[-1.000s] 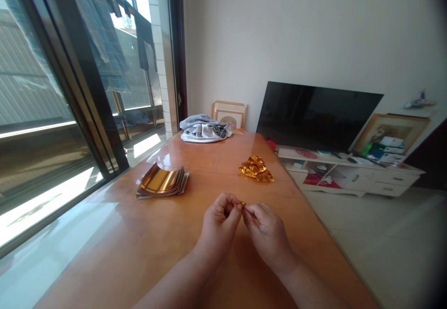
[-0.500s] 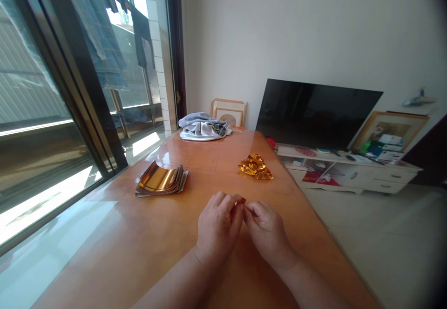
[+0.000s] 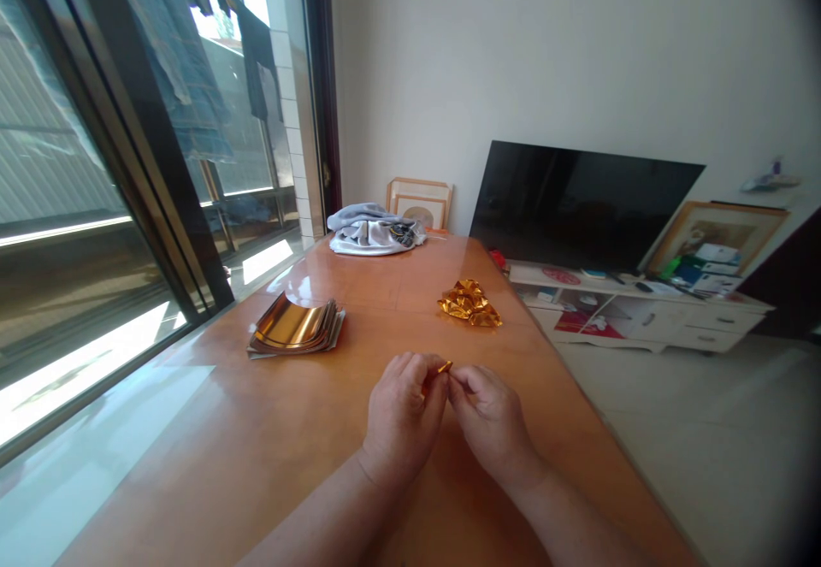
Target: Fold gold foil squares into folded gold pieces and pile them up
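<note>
Pinched between my two hands is a small piece of gold foil paper (image 3: 445, 368), with only a bright tip and a sliver showing. My left hand (image 3: 405, 404) is closed round it, its fingers curled over and hiding most of the paper. Thumb and fingers of my right hand (image 3: 488, 409) press together at the paper's right side, touching the left fingertips. To the left lies a curved stack of gold foil sheets (image 3: 292, 325). Farther off on the right, several folded gold foil pieces (image 3: 470, 304) sit in a loose heap.
The glossy wooden table (image 3: 288, 447) has its right edge beside my right forearm. A grey cloth bundle (image 3: 372, 229) lies at its far end. Sliding glass doors (image 3: 192, 208) stand at left; a television (image 3: 583, 203) rests on a white cabinet (image 3: 647, 319) at right.
A gold tip of the foil paper now shows brighter above my fingers, where it looked darker before. Both hands stay nearly in place, still pinching.
</note>
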Demonstrator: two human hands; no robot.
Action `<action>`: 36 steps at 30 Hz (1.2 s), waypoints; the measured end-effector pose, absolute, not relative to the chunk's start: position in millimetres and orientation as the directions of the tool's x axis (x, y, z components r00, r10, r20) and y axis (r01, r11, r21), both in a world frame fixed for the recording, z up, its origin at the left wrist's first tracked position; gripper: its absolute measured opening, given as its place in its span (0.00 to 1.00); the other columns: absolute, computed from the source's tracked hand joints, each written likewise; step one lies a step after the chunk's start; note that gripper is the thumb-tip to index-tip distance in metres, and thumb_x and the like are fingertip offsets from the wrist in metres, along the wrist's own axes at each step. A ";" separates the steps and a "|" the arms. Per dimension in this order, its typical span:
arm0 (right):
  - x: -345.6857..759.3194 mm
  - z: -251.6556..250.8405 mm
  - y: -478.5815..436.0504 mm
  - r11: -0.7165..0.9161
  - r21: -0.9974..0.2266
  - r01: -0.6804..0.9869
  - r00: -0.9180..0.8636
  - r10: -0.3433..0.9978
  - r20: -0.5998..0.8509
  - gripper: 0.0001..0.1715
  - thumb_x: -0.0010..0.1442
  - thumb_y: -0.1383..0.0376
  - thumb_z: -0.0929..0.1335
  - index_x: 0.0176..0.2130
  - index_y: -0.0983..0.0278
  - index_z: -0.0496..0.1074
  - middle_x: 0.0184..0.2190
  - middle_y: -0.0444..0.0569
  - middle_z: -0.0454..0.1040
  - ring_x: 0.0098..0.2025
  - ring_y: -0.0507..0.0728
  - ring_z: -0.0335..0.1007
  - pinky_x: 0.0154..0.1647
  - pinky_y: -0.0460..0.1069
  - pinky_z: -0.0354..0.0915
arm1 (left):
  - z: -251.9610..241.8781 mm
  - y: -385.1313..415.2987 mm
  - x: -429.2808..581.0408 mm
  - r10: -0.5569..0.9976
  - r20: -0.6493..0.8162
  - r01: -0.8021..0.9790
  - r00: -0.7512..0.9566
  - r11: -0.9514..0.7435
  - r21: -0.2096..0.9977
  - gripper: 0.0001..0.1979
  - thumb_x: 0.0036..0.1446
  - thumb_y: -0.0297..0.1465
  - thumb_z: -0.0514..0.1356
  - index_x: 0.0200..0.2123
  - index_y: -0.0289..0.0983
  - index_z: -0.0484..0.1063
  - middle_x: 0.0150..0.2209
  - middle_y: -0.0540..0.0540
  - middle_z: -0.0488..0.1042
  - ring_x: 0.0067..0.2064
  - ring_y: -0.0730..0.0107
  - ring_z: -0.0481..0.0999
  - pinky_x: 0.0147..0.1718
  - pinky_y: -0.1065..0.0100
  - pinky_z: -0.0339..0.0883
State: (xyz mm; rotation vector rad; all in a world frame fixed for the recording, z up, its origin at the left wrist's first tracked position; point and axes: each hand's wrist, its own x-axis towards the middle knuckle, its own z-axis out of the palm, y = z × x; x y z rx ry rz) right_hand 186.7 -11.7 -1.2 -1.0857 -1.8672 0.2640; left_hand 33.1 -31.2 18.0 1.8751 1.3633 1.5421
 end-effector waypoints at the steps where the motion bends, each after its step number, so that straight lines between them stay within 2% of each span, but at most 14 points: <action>1: 186.8 -0.9 -11.7 0.587 -0.570 0.575 -0.180 0.771 0.611 0.10 0.67 0.61 0.65 0.37 0.60 0.76 0.32 0.47 0.77 0.36 0.56 0.72 0.37 0.49 0.64 | 17.5 -31.1 33.0 0.833 0.551 0.449 -0.057 -0.471 0.759 0.04 0.60 0.29 0.61 0.37 0.43 0.76 0.37 0.46 0.77 0.40 0.62 0.71 0.40 0.65 0.60; 7: 187.2 0.2 -11.9 0.599 -0.531 0.599 -0.195 0.753 0.629 0.09 0.67 0.63 0.65 0.37 0.60 0.75 0.32 0.47 0.77 0.36 0.56 0.72 0.38 0.49 0.64 | 15.9 -31.5 33.3 0.835 0.549 0.462 -0.034 -0.474 0.750 0.06 0.60 0.30 0.61 0.39 0.43 0.77 0.38 0.44 0.77 0.41 0.60 0.72 0.42 0.63 0.62; 20: 188.6 -0.5 -10.7 0.613 -0.485 0.624 -0.227 0.736 0.638 0.08 0.66 0.66 0.65 0.37 0.60 0.75 0.32 0.46 0.77 0.36 0.56 0.71 0.37 0.49 0.62 | 15.2 -27.1 30.7 0.856 0.517 0.494 -0.017 -0.442 0.748 0.04 0.60 0.30 0.61 0.36 0.42 0.76 0.36 0.46 0.75 0.41 0.63 0.72 0.40 0.65 0.62; 24: 188.7 -0.6 -10.3 0.618 -0.437 0.654 -0.262 0.727 0.635 0.09 0.67 0.65 0.65 0.37 0.60 0.75 0.31 0.47 0.76 0.34 0.56 0.69 0.36 0.49 0.61 | 16.9 -24.7 27.8 0.881 0.474 0.482 0.012 -0.420 0.769 0.03 0.59 0.29 0.60 0.34 0.40 0.74 0.36 0.47 0.74 0.40 0.65 0.72 0.40 0.66 0.62; 28: 189.2 0.7 -10.5 0.625 -0.386 0.678 -0.305 0.717 0.626 0.09 0.67 0.67 0.64 0.38 0.61 0.75 0.31 0.47 0.76 0.35 0.57 0.69 0.37 0.50 0.60 | 18.9 -24.2 26.3 0.874 0.484 0.530 0.032 -0.426 0.734 0.02 0.58 0.29 0.61 0.35 0.40 0.74 0.35 0.47 0.73 0.40 0.65 0.71 0.39 0.66 0.61; 36: 189.8 2.4 -10.4 0.629 -0.353 0.693 -0.362 0.727 0.584 0.09 0.66 0.68 0.65 0.34 0.61 0.72 0.30 0.47 0.74 0.35 0.56 0.67 0.36 0.49 0.58 | 14.7 -19.5 21.9 0.893 0.443 0.490 0.071 -0.419 0.765 0.03 0.58 0.27 0.60 0.31 0.39 0.72 0.33 0.49 0.70 0.38 0.68 0.70 0.39 0.66 0.62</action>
